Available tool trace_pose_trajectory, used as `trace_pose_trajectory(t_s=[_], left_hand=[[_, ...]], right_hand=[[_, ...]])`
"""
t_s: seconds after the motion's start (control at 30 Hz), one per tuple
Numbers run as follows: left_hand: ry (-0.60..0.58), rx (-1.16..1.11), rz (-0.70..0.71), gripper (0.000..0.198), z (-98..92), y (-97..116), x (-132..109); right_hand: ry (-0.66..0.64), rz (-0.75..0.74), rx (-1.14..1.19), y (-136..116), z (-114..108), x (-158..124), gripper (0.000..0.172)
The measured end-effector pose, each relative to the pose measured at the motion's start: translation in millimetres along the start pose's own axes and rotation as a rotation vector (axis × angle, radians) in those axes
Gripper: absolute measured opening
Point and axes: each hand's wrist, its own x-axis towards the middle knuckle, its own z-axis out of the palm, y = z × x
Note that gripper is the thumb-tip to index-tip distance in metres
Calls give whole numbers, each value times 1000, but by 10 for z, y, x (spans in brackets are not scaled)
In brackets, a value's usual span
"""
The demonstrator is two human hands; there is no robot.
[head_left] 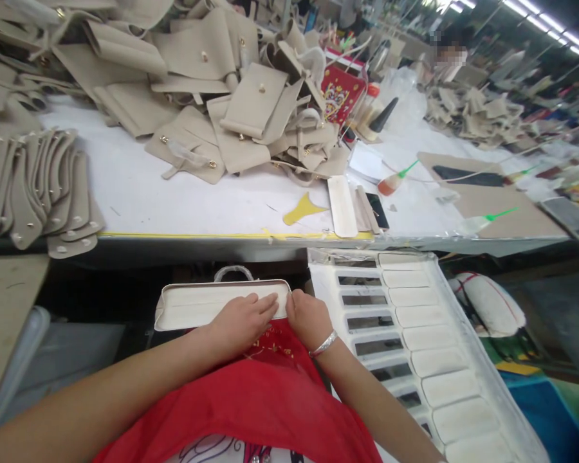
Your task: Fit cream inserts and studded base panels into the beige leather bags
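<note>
A bag piece [188, 307] with a cream panel inside its thin rim lies against the red apron [270, 392], its clear-wrapped handle [233, 272] on the far side. My left hand [246, 318] rests on the panel's right part, fingers extended and slightly spread. At the piece's right end, the curled fingers of my right hand [309, 316] pinch the rim; a silvery bracelet is on that wrist. The handle does not touch either hand.
A white slotted rack [345, 334] holding several cream panels [437, 360] stands at the right. On the white table [188, 206] lie beige bag pieces [188, 58], stacked straps [53, 186], a yellow template [302, 209] and a glue bottle [390, 185]. A person [451, 58] is far back.
</note>
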Motion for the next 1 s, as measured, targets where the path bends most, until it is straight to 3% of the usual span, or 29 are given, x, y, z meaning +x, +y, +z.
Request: trace_pose_trajectory(t_s=[0.17, 0.33, 0.47, 0.57, 0.7, 0.87, 0.93, 1.0], left_hand=[[-20, -2, -19, 41, -32, -18, -20], [-35, -30, -26, 40, -47, -35, 3], [-25, -58, -30, 38, -45, -61, 3], [-18, -101, -41, 38, 2, -87, -5], [-24, -168, -39, 39, 50, -83, 33], [-43, -378, -81, 49, -228, -65, -44], [65, -574, -160, 56, -386, -151, -267], [294, -740, -406, 45, -479, -313, -611]], right_hand=[[-39, -31, 266, 82, -31, 2, 37], [-432, 201, 1114, 311, -62, 152, 29], [-565, 273, 1420, 420, 1, 241, 37], [-579, 288, 1453, 428, 37, 289, 40], [-604, 260, 1307, 385, -14, 388, 39], [-688, 222, 1011, 292, -202, 515, 30], [-707, 196, 908, 255, -272, 538, 29], [-722, 183, 850, 233, -320, 557, 30]])
